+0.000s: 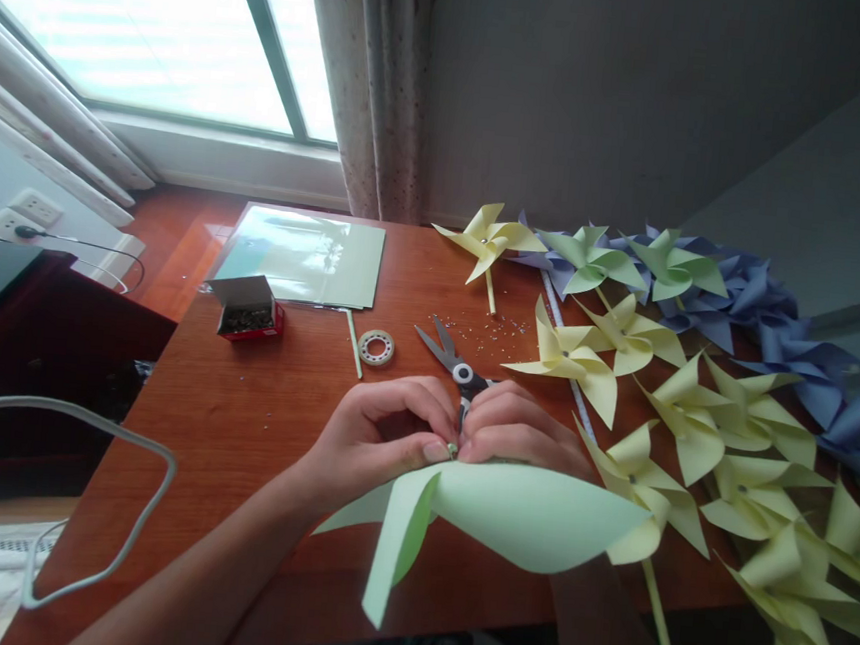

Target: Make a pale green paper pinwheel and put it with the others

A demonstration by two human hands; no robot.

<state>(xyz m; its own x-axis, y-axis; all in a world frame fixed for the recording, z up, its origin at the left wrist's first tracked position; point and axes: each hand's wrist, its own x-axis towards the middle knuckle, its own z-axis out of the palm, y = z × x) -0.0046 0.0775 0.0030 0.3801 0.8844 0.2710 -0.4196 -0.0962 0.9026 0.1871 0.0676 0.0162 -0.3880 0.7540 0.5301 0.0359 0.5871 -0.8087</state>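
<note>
A pale green paper pinwheel [526, 512] is held up near the table's front edge, its curled blades facing me. My left hand [382, 434] pinches at its back with thumb and finger, beside a small rolled green paper end [452, 451]. From the other side my right hand [518, 426] closes on the pinwheel, the fingertips almost meeting those of the left. The blades hide part of the right hand and whatever lies behind them. Just beyond the hands are scissors [463, 372] with blades apart, and a tape roll [376, 348].
Yellow pinwheels [631, 481], green pinwheels [593, 260] and blue pinwheels [760, 291] crowd the right side. At the left are a small open box [250, 319] of tiny metal pieces and a clear packet of paper sheets [292, 255]. A white cable [161, 470] loops at the left edge.
</note>
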